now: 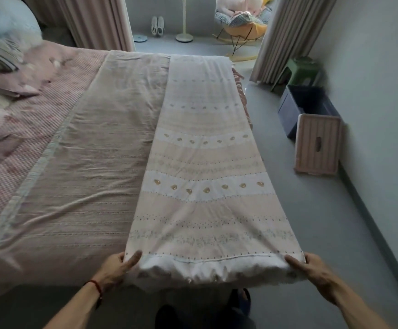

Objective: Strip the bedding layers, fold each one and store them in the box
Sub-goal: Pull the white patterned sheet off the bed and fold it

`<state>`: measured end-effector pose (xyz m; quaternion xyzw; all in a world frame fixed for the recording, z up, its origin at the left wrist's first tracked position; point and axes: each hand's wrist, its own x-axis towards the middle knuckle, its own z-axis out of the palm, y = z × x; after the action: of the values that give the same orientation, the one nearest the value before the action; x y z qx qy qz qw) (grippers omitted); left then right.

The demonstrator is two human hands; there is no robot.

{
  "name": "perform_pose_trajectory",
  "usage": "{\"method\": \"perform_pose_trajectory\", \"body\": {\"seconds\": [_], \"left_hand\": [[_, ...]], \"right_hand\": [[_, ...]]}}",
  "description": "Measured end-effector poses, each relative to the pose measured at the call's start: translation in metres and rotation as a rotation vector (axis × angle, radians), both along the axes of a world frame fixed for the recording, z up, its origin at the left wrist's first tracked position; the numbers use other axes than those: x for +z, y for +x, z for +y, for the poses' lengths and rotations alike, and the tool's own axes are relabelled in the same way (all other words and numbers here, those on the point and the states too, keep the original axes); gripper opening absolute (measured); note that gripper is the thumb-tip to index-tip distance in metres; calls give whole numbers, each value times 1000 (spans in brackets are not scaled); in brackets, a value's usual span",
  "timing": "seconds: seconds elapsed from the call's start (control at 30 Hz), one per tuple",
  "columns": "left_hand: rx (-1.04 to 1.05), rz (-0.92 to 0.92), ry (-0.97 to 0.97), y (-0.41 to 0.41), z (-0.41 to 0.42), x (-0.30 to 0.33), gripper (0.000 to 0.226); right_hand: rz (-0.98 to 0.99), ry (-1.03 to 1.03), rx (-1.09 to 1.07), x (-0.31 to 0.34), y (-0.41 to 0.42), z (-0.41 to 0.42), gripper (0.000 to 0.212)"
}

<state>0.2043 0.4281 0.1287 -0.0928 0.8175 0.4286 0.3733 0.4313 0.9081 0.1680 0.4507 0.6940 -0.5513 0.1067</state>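
At bottom centre, one folded quilt (207, 176) lies lengthwise on the bed (50, 129); left hand (116, 265) and right hand (312, 265) each pinch a near corner. At right, one dark box (304, 110) stands by the wall, one pink lid (317, 143) leaning against it.

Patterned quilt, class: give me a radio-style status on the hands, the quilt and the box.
Left hand and right hand each grip a near corner. Patterned quilt folded lengthwise on bed. Box open by wall, floor between.
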Motion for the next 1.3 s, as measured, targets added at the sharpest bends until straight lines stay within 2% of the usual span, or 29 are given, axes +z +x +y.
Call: {"method": "perform_pose_trajectory", "body": {"seconds": [0.1,0.2,0.3,0.33,0.37,0.43,0.47,0.53,0.6,0.63,0.7,0.77,0.8,0.87,0.97,1.03,1.13,1.2,1.23,1.3], "left_hand": [[-31,-176,170,12,-7,-2,43],[118,-237,304,15,-16,-5,51],[168,-156,282,15,-28,0,65],[156,-108,242,16,-33,2,70],[153,-58,213,18,-35,5,72],[148,4,149,24,-39,11,63],[136,-14,163,28,-41,11,57],[153,-170,319,31,-47,15,47],[39,-330,418,33,-54,17,58],[-35,-342,409,34,-57,16,65],[-81,-293,329,37,-63,11,70],[-31,-225,251,35,-67,9,83],[4,-188,234,32,-69,8,90],[56,-109,216,27,-71,8,97],[63,-51,273,20,-74,11,80],[-13,-30,293,19,-72,19,72],[-73,-249,457,27,-68,25,54],[-221,-310,442,37,-65,30,59],[-287,-299,390,42,-66,31,61],[-302,-232,297,50,-63,33,47]], "right_hand": [[-76,-53,43,3,6,-3,27],[-74,-47,25,6,14,-2,44],[-11,-17,-34,14,19,-1,34],[8,-10,-33,16,22,-1,40],[11,6,-15,18,24,0,47],[5,31,6,24,27,-2,35],[19,7,10,27,30,-3,24],[42,-39,-1,29,36,-7,21],[31,-87,31,30,42,-13,28],[10,-109,52,30,47,-17,34],[-61,-105,111,26,54,-22,57],[-66,-54,98,21,56,-26,74],[-60,-31,83,19,56,-26,74],[-67,27,66,20,52,-30,56],[-102,212,72,26,46,-32,30],[-93,186,40,33,46,-37,39],[-10,-53,-33,45,54,-41,63],[5,-113,15,47,62,-40,71],[13,-119,39,47,65,-40,69],[26,-45,101,48,69,-38,57]]}}
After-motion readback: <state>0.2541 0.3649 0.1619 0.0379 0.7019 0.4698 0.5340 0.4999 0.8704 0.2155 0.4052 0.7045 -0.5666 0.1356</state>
